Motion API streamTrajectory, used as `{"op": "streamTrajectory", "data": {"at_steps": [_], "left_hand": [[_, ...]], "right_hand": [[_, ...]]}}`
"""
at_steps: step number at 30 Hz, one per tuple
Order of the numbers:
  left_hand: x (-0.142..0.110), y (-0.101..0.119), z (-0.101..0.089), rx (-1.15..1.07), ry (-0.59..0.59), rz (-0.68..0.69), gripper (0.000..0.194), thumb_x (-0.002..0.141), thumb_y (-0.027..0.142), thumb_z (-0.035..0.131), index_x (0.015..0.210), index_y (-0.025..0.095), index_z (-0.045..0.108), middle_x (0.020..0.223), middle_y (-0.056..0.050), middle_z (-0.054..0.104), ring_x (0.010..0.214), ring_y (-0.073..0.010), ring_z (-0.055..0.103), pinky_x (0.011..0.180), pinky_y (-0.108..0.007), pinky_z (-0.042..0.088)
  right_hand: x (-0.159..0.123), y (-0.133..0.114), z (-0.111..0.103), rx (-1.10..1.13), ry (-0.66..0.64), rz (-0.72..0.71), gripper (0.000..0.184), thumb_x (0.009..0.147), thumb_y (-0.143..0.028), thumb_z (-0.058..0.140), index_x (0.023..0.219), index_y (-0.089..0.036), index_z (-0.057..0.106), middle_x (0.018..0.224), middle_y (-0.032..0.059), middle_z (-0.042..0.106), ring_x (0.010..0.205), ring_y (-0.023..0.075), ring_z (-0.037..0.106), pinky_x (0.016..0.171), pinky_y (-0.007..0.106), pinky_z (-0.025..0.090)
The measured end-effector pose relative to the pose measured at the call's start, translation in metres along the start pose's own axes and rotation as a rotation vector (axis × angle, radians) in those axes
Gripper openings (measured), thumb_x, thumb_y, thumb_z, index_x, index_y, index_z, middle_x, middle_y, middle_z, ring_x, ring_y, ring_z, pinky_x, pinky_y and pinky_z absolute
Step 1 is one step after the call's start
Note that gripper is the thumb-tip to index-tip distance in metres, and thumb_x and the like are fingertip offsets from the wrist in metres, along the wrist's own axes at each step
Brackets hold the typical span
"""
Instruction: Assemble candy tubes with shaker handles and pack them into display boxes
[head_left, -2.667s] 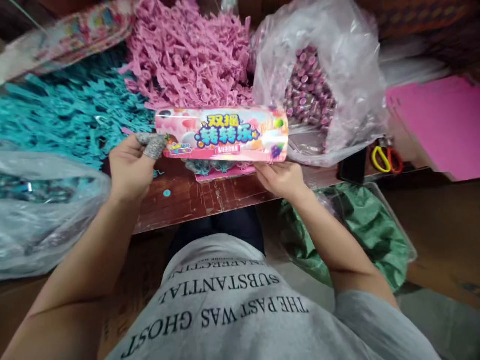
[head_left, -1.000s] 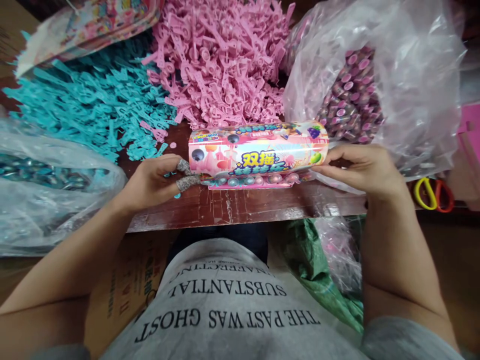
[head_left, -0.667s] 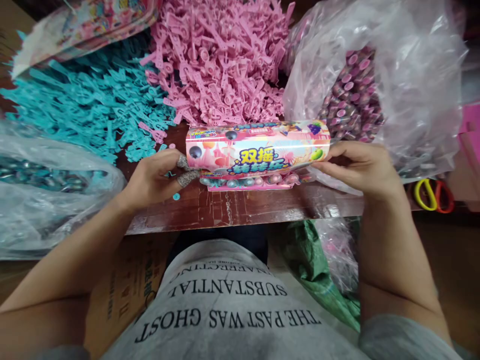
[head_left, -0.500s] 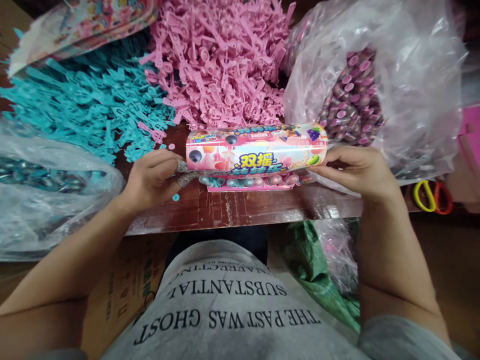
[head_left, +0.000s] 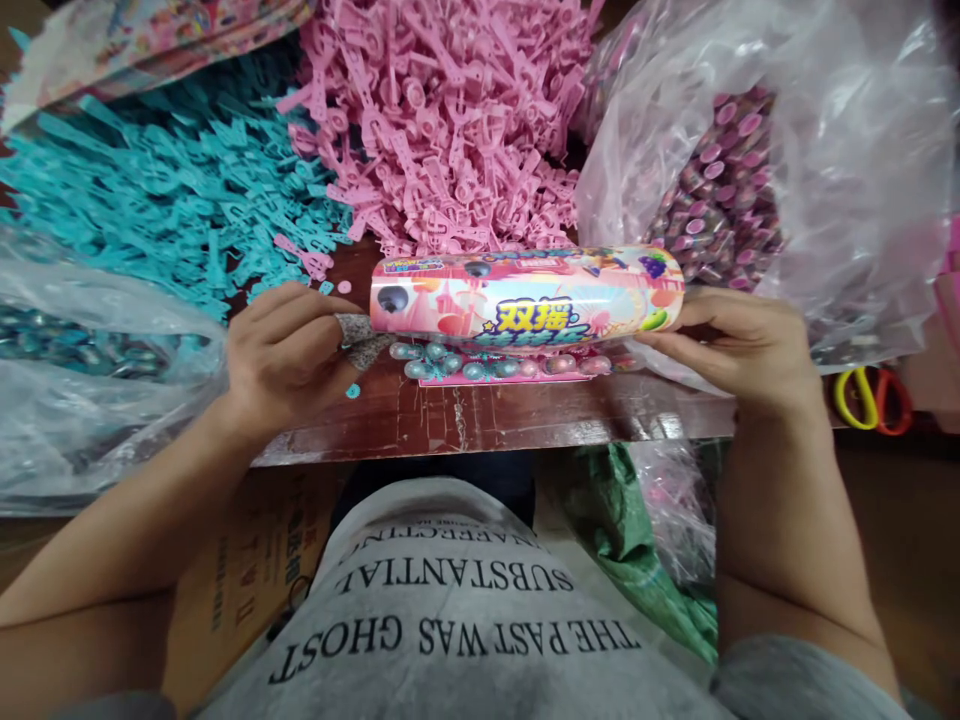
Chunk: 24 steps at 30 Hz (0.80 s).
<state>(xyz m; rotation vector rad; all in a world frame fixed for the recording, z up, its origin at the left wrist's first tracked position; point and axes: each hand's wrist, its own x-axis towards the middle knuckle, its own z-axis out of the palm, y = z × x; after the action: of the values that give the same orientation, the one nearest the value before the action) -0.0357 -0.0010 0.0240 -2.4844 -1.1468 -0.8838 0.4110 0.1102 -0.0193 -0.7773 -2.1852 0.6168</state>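
A long pink printed box lid with cartoon fruit and bright lettering lies sideways over a row of wrapped candies in a pink tray. My left hand, with grey finger cots on its tips, grips the lid's left end. My right hand holds the lid's right end with fingers curled round it. Both hands sit just above the brown table's front edge.
A heap of teal plastic parts lies at the back left and a heap of pink plastic parts behind the lid. A clear bag of purple candies stands at right, another clear bag at left. Scissors lie far right.
The lid was held up facing me; it is now lowered flat over the candy tray. My right hand went from under the lid to its right end. My view came closer.
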Motion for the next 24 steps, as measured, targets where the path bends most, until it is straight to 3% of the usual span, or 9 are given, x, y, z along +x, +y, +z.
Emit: {"op": "streamTrajectory", "data": {"at_steps": [3, 8, 13, 16, 20, 24], "left_hand": [[0.002, 0.004, -0.001, -0.042, -0.068, -0.003, 0.029, 0.09, 0.026, 0.081, 0.081, 0.023, 0.053, 0.086, -0.004, 0.078, 0.07, -0.0166, 0.064, 0.062, -0.031, 0.045], [-0.009, 0.01, 0.008, -0.081, -0.072, -0.028, 0.029, 0.094, 0.029, 0.075, 0.076, 0.023, 0.053, 0.085, -0.002, 0.078, 0.066, -0.0153, 0.062, 0.06, -0.032, 0.044], [-0.023, 0.008, 0.016, -0.155, -0.331, -0.265, 0.035, 0.099, 0.041, 0.065, 0.069, 0.024, 0.058, 0.068, -0.003, 0.068, 0.064, -0.0187, 0.063, 0.061, -0.034, 0.046], [-0.028, 0.007, 0.016, -0.271, -0.4, -0.378, 0.036, 0.1, 0.048, 0.063, 0.072, 0.025, 0.063, 0.062, -0.002, 0.061, 0.061, -0.0185, 0.061, 0.058, -0.033, 0.045], [-0.037, 0.011, 0.021, -0.132, -0.349, -0.366, 0.024, 0.099, 0.041, 0.064, 0.079, 0.028, 0.07, 0.066, -0.001, 0.068, 0.061, -0.0184, 0.063, 0.058, -0.034, 0.044], [-0.047, 0.017, 0.036, 0.095, -0.112, -0.187, 0.017, 0.086, 0.02, 0.076, 0.075, 0.026, 0.065, 0.08, -0.002, 0.079, 0.065, -0.0187, 0.067, 0.06, -0.035, 0.045]], "right_hand": [[-0.001, 0.0, -0.001, -0.006, -0.032, 0.01, 0.008, 0.089, -0.024, 0.085, 0.091, -0.03, 0.08, 0.081, 0.0002, 0.079, 0.068, 0.0157, 0.069, 0.064, 0.031, 0.051], [-0.001, 0.003, 0.001, 0.0, -0.067, -0.06, 0.012, 0.09, -0.02, 0.083, 0.095, -0.03, 0.079, 0.081, -0.0007, 0.076, 0.067, 0.0134, 0.067, 0.06, 0.027, 0.049], [-0.003, 0.004, 0.003, -0.011, -0.072, -0.021, 0.005, 0.09, -0.029, 0.084, 0.092, -0.03, 0.079, 0.083, 0.0005, 0.068, 0.072, 0.0147, 0.066, 0.063, 0.028, 0.051], [-0.003, 0.004, 0.0, 0.024, -0.107, 0.041, 0.006, 0.092, -0.037, 0.083, 0.095, -0.031, 0.082, 0.087, 0.0021, 0.067, 0.076, 0.0154, 0.065, 0.066, 0.029, 0.051], [-0.002, 0.002, -0.002, 0.064, -0.192, 0.064, 0.008, 0.095, -0.039, 0.08, 0.096, -0.031, 0.082, 0.085, 0.0021, 0.068, 0.075, 0.0151, 0.065, 0.066, 0.028, 0.052], [-0.007, 0.006, 0.005, -0.14, -0.024, -0.021, 0.004, 0.094, -0.031, 0.079, 0.09, -0.031, 0.078, 0.088, 0.0031, 0.072, 0.076, 0.0176, 0.068, 0.067, 0.031, 0.055]]}}
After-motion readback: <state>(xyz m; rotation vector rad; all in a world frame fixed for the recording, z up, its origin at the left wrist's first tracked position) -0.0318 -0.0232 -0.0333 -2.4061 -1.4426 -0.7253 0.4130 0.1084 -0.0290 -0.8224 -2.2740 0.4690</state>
